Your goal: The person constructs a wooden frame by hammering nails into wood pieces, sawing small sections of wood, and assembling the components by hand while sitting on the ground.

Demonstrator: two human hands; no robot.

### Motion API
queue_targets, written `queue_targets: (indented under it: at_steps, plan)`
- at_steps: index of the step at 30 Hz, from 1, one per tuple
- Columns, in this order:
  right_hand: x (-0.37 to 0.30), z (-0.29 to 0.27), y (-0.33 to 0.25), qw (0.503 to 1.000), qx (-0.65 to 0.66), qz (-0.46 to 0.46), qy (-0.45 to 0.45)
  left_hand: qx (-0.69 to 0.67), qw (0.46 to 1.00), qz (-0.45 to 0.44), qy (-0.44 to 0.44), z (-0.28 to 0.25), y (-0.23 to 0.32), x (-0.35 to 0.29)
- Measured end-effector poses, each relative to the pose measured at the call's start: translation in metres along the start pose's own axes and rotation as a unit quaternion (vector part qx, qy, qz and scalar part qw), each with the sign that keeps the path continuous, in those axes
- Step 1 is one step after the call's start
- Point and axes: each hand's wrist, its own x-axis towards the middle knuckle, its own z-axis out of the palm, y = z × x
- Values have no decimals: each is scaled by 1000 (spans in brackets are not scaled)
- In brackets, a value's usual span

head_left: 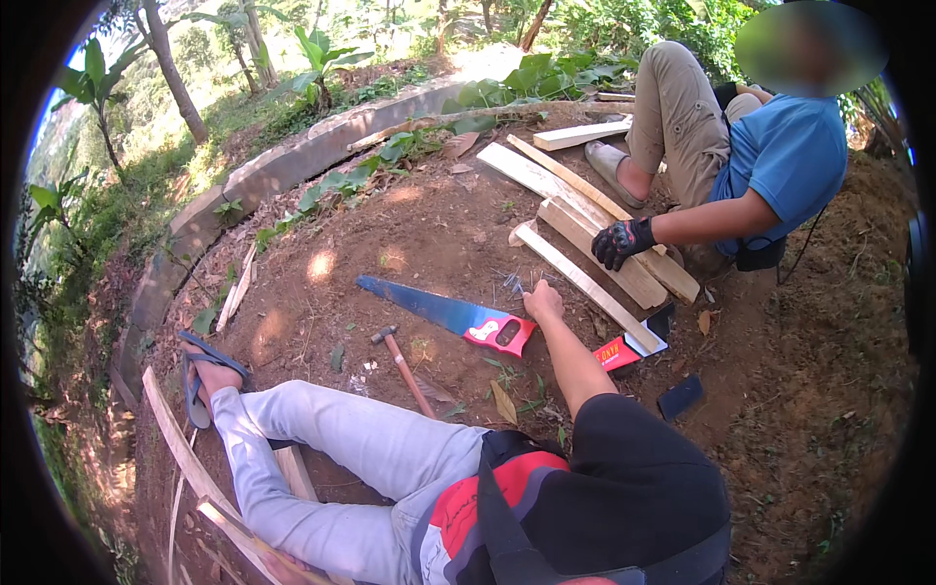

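My right hand [544, 302] reaches down to the dirt beside a small heap of loose nails [511, 283]. Its fingers are drawn together at the edge of the heap; what they pinch, if anything, is too small to make out. Just left of it lies a handsaw [444, 314] with a blue blade and a red handle. A hammer [402, 369] with a wooden handle rests on the ground closer to my leg. A thin wooden strip [585, 285] stretches to the right of my hand, its near end over a red-and-black item [624, 351]. My left hand is out of sight.
A co-worker [780, 161] in a blue shirt sits at the right, a black-gloved hand [624, 244] on stacked boards [604, 255]. A dark flat object [681, 397] lies near my right arm. Long wood strips [185, 448] lie by my legs. A low concrete curb [244, 185] curves behind.
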Motion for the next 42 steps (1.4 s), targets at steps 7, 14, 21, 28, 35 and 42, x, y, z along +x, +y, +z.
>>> queue_targets:
  at_steps: [7,14,21,28,35,42]
  plan:
    - [-7,47,-99,986,-25,-163,0,-26,979,22,203,-10,-19,-57]
    - [164,79,35,955,-153,-249,47,60,947,63,308,1,45,-15]
    - [58,56,-27,945,-201,-191,176,22,954,8,298,20,39,-52]
    - [26,86,-45,928,-241,-214,185,-27,975,-96,199,15,74,-60]
    - [-239,70,-139,751,121,-625,-178,126,985,-42,110,73,89,-64]
    - [-396,54,-152,536,191,-482,-666,166,983,53,57,121,83,-46]
